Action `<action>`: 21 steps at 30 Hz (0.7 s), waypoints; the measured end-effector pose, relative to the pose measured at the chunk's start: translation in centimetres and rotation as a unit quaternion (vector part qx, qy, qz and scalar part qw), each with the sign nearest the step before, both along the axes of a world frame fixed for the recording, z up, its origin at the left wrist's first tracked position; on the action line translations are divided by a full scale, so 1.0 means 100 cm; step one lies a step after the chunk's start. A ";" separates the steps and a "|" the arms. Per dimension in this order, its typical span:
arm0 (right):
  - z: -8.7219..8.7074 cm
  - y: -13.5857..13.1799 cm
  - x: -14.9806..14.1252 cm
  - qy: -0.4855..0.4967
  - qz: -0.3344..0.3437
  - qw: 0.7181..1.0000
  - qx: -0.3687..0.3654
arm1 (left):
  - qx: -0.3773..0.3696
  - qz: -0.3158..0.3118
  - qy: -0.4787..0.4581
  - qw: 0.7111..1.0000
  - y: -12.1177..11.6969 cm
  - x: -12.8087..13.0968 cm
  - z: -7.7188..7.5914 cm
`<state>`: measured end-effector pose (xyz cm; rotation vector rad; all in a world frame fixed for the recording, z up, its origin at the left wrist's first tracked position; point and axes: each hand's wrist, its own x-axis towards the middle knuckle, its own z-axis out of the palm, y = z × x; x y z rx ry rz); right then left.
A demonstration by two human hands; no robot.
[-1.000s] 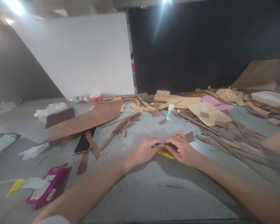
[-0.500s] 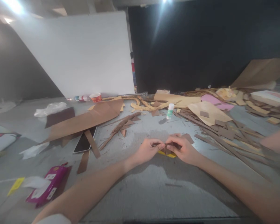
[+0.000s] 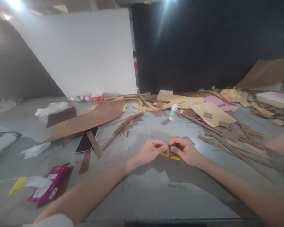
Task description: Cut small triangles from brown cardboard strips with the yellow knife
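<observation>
My left hand (image 3: 153, 151) and my right hand (image 3: 186, 151) meet at the middle of the table, thumbs and fingertips pinched together. Between them they grip a small piece of brown paper (image 3: 169, 151), partly hidden by the fingers. Just under it lies a yellow tool with a toothed edge (image 3: 175, 157), mostly covered by the paper and my hands. Behind my right hand, a flat brown scrap (image 3: 188, 140) shows in part. A white and green glue stick (image 3: 173, 112) stands upright beyond my hands.
Brown paper strips (image 3: 220, 138) are heaped at the right, near another person's arm (image 3: 280, 143). To the left lie a twisted paper piece (image 3: 120, 127), a phone (image 3: 84, 143) under brown paper (image 3: 87, 119), and a purple tissue pack (image 3: 49, 186). White and black panels stand behind.
My right hand's fingers have drawn in from a more spread pose and now pinch the brown paper opposite the left. More of the paper shows between the thumbs.
</observation>
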<state>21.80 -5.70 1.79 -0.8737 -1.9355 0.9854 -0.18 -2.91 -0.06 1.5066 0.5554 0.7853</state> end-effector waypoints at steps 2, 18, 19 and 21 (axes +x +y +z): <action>-0.001 -0.001 -0.001 0.031 0.008 0.999 -0.031 | -0.006 -0.003 -0.005 1.000 -0.001 0.000 0.000; -0.010 -0.001 -0.005 0.157 0.065 0.977 -0.126 | -0.047 -0.013 -0.043 0.998 -0.008 0.003 -0.004; -0.010 -0.001 -0.005 0.158 0.066 0.977 -0.127 | -0.051 -0.016 -0.046 0.998 -0.008 0.003 -0.004; -0.009 -0.001 -0.005 0.159 0.071 0.976 -0.132 | -0.057 -0.021 -0.047 0.997 -0.009 0.004 -0.003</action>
